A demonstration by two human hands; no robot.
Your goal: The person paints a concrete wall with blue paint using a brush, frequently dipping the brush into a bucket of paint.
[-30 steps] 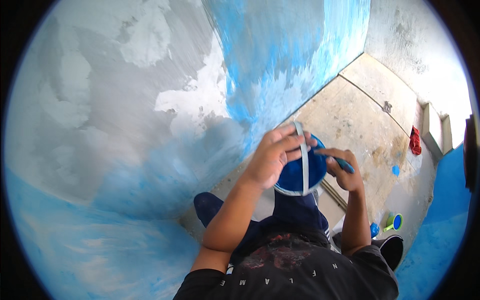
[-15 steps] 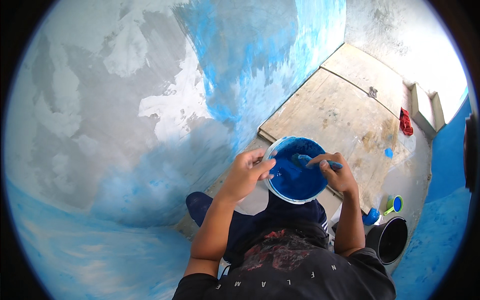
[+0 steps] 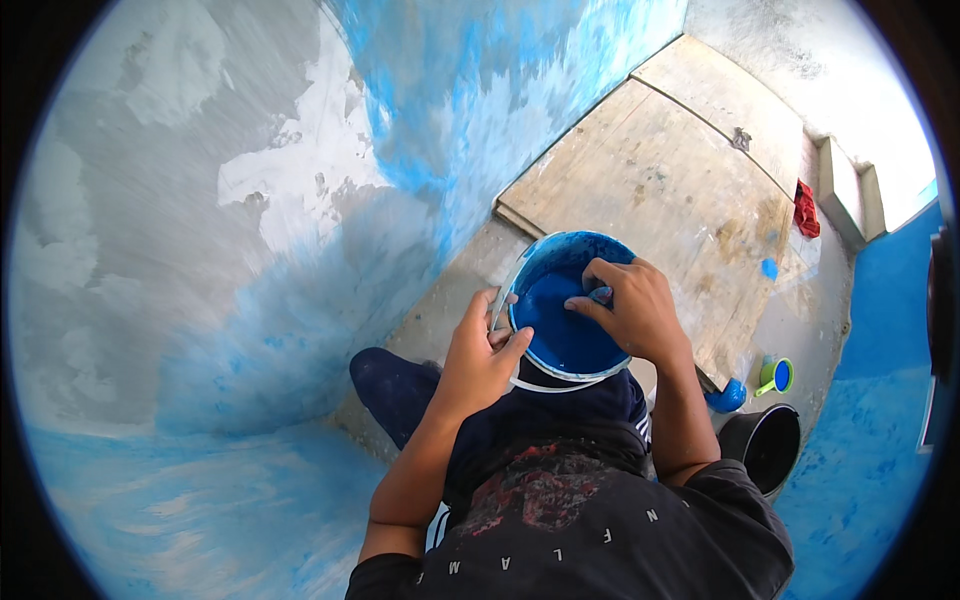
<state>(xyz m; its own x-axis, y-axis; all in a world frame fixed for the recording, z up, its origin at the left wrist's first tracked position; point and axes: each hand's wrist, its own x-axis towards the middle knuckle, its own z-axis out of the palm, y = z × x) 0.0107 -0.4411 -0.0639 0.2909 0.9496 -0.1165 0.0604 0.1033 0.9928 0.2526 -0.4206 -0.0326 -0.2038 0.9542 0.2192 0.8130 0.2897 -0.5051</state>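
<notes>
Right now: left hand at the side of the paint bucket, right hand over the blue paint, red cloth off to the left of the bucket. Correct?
One slip: the red cloth lies off to the right of the paint bucket, as the head view shows. The rest stands: left hand at its side, right hand over the blue paint.

wooden boards (image 3: pixel 650 180) lying over grey floor (image 3: pixel 815 305) | left of boards: patchy grey-white wall (image 3: pixel 150 300) turning streaky blue nearest them | right of boards: blue wall (image 3: pixel 888 325) rising | past boards' far edge: pale, stained wall (image 3: pixel 775 50) standing, glare (image 3: pixel 890 110) whitening its right side | just right of boards: blocky ledge (image 3: pixel 828 190) sitting
</notes>
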